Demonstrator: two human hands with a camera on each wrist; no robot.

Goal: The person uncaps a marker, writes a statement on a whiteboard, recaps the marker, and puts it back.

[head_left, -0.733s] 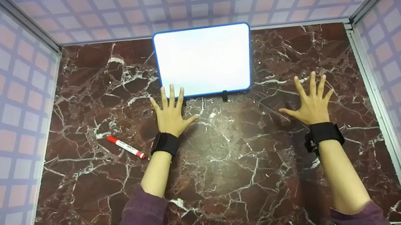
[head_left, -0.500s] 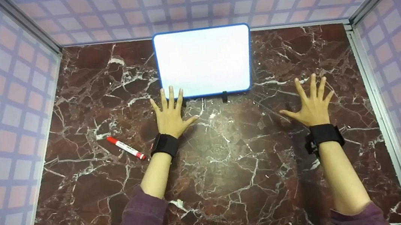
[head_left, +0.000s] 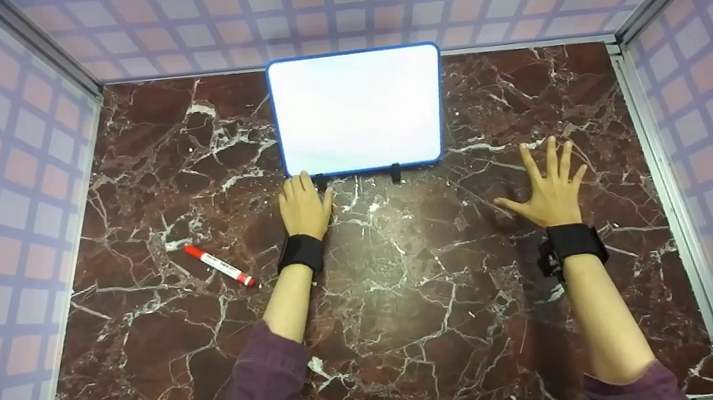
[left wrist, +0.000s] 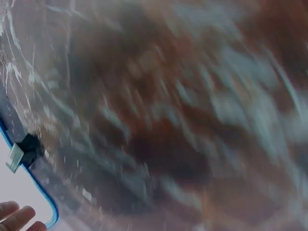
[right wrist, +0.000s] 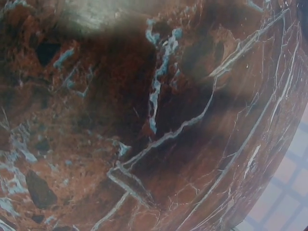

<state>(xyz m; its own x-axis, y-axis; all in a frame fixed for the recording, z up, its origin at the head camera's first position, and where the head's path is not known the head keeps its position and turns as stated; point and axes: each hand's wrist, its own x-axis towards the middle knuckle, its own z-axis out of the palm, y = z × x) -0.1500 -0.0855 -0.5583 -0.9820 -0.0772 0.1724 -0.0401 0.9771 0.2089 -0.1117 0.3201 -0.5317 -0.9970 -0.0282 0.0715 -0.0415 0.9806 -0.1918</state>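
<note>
A whiteboard (head_left: pixel 356 109) with a blue frame lies at the back of the marble-patterned table (head_left: pixel 398 329). My left hand (head_left: pixel 305 211) is at its front left corner, fingers close together and slightly bent, fingertips right at the blue edge. In the left wrist view a few fingertips (left wrist: pixel 18 219) overlap the board's white surface (left wrist: pixel 21 187). The right hand (head_left: pixel 550 191) is held over the table to the right of the board, fingers spread wide, with nothing in it. A red-and-white marker (head_left: pixel 220 266) lies left of my left wrist.
Two small black clips (head_left: pixel 395 172) sit on the board's front edge, one right beside the left hand. Tiled walls (head_left: pixel 9 159) close the table in at the back and both sides, with metal rails (head_left: pixel 673 211) along the edges.
My left hand has drawn its spread fingers together and pulled its fingertips back from over the board to its front edge. The right hand stays spread in nearly the same place.
</note>
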